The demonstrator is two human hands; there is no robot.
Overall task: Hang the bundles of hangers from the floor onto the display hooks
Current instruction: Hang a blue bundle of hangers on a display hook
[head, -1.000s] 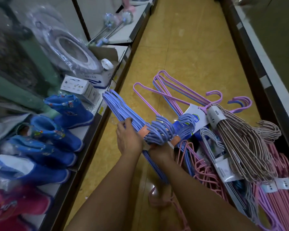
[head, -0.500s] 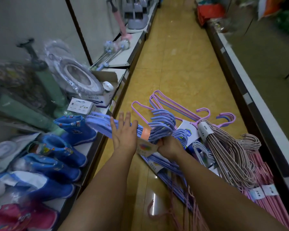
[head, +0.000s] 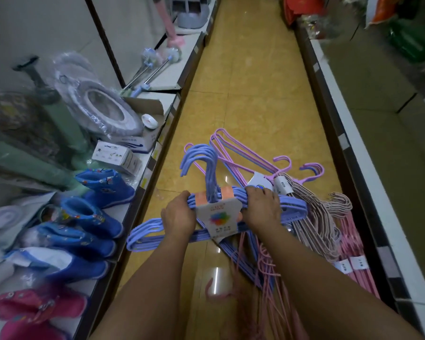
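Lift step: the blue hanger bundle (head: 214,207) is gripped at both shoulders by curled left hand (head: 178,214) and right hand (head: 261,208), above the floor pile (head: 312,217); a display hook, unseen, must be found next.

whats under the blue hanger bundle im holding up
Under the blue hanger bundle lie more bundles on the yellow floor: pink, lilac, beige. The arms cover some.

Blue hanger bundle (head: 216,192) (card-labelled), hooks upward

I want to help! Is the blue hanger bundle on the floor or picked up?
Picked up: both hands, left hand and right hand, grip the blue hanger bundle above the floor.
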